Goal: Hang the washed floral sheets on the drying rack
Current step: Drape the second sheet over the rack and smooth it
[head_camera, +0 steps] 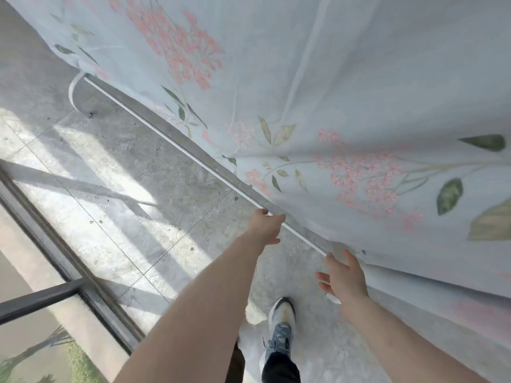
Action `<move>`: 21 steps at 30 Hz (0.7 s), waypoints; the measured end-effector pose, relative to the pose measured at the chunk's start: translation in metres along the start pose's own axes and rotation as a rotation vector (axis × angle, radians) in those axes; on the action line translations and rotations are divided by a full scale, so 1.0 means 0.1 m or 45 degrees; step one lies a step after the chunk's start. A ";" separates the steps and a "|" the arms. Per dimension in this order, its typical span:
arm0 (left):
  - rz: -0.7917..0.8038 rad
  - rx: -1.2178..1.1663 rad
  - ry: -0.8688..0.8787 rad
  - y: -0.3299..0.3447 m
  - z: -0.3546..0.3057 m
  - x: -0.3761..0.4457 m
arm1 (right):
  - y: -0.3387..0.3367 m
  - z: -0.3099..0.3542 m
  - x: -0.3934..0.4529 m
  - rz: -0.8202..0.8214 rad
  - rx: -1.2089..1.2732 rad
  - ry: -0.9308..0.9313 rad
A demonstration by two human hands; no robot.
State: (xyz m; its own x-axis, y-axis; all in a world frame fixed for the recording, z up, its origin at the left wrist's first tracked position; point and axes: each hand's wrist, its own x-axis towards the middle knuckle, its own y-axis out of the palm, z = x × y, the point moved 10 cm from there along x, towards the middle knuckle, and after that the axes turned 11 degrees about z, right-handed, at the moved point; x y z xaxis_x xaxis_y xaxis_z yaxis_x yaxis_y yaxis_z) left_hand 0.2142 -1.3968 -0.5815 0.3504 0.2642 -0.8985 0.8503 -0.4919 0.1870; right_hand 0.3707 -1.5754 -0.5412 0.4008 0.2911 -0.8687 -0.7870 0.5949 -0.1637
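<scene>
On rack rail (177, 145), left hand (266, 226), floral sheet (345, 92)

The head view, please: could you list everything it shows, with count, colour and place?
floral sheet: one, pale blue with pink flowers and green leaves, hanging across the top and right.
rack rod: one, white, running diagonally along the sheet's lower edge.
floor tiles: many, grey, left and centre, partly sunlit.
window frame: one, dark grey, lower left.
shoe: one, white and blue, bottom centre.
hands: left hand gripping the rod; right hand open by the sheet's edge.
</scene>
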 end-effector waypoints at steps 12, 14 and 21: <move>0.194 -0.433 0.101 0.55 0.07 0.62 | -0.11 -0.18 0.55 0.037 0.257 0.000; 0.244 -0.345 0.141 0.56 0.09 0.63 | -0.07 -0.17 0.59 0.053 0.420 0.032; 0.299 -0.265 0.223 0.50 0.07 0.38 | -0.07 -0.14 0.63 0.167 1.122 0.094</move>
State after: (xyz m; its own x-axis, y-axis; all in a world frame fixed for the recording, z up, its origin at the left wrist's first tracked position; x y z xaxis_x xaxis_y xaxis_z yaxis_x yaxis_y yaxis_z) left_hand 0.2674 -1.4171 -0.6086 0.5922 0.3109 -0.7434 0.7942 -0.3809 0.4734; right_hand 0.3945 -1.5722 -0.6011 0.2777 0.3666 -0.8880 -0.1663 0.9287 0.3314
